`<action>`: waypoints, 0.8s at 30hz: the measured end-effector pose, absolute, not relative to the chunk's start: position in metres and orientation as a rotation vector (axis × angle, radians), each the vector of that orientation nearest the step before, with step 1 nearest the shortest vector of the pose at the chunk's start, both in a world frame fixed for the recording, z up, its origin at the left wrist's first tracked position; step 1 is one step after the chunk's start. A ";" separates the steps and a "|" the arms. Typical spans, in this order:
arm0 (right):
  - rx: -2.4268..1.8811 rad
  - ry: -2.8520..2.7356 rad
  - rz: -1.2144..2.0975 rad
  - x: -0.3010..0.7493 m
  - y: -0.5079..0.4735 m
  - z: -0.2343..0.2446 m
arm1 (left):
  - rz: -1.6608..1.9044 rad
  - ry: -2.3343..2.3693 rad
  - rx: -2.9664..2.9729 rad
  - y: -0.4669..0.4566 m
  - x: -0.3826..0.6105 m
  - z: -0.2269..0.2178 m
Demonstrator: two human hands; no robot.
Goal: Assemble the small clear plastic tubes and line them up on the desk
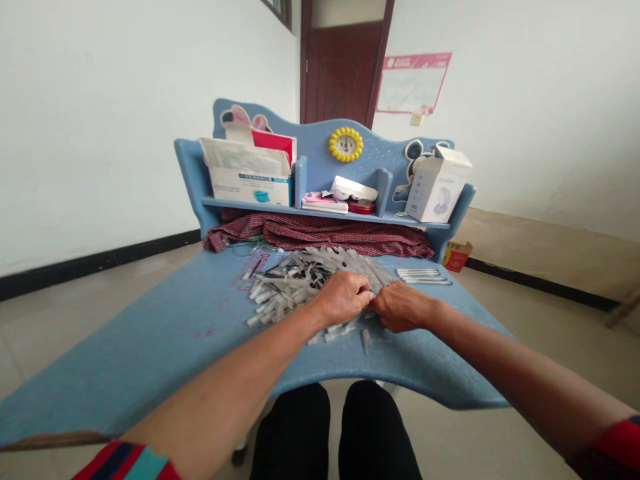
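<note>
My left hand (344, 297) and my right hand (403, 307) meet at the front right of a heap of small translucent grey plastic pieces (280, 293). The fingers of both are closed in a pinch, their tips nearly touching. What they hold, if anything, is hidden behind the fingers. Longer clear strips or tubes (345, 260) lie along the back of the heap. One loose plastic piece (366, 341) rests on the desk just below my hands. To the right of my right hand, several slim pen-like sticks (424, 276) lie side by side.
The blue desk (150, 333) has a curved front edge and a raised back shelf (280, 208). On the shelf stand a mask box (250, 185), a white box (437, 187) and a red tin (361, 208). A checked cloth (320, 233) lies bundled beneath it.
</note>
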State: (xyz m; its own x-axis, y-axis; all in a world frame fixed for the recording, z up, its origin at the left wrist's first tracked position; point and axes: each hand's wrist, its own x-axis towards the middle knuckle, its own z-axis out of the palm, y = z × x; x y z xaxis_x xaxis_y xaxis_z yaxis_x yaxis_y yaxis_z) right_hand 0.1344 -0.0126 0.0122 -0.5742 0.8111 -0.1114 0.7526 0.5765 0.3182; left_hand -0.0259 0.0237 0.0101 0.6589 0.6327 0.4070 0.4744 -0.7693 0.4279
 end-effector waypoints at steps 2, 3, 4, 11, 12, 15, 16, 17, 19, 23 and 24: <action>1.303 2.554 0.345 0.135 -0.013 0.013 | 0.806 0.890 2.570 0.024 -0.026 0.011; 1.310 2.555 0.349 0.135 -0.013 0.014 | 0.807 0.893 2.556 0.025 -0.026 0.011; 1.318 2.557 0.355 0.136 -0.013 0.014 | 0.804 0.894 2.543 0.025 -0.026 0.011; 1.382 2.551 0.410 0.144 -0.019 0.018 | 0.812 0.853 2.533 0.028 -0.026 0.006; 1.390 2.556 0.408 0.144 -0.020 0.019 | 0.806 0.843 2.537 0.028 -0.026 0.005; 1.413 2.562 0.402 0.146 -0.025 0.021 | 0.790 0.826 2.515 0.026 -0.024 0.005; 1.428 2.559 0.412 0.146 -0.027 0.022 | 0.789 0.834 2.486 0.025 -0.024 0.006; 1.446 2.553 0.431 0.147 -0.029 0.023 | 0.784 0.853 2.443 0.023 -0.023 0.008; 1.477 2.541 0.479 0.147 -0.034 0.026 | 0.739 0.911 2.314 0.020 -0.024 0.013; 1.467 2.583 0.562 0.146 -0.045 0.030 | 0.548 0.905 1.934 0.015 -0.027 0.021; 1.455 2.609 0.583 0.145 -0.047 0.031 | 0.494 0.863 1.836 0.015 -0.028 0.022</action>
State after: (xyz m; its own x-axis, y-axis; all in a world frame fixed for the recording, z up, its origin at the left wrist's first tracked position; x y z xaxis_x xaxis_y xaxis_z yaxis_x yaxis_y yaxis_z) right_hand 0.1455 -0.0474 0.0309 -0.5390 0.8365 0.0988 0.7990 0.4706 0.3744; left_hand -0.0284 0.0146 0.0218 0.6610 0.7488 -0.0482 0.3371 -0.2390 0.9106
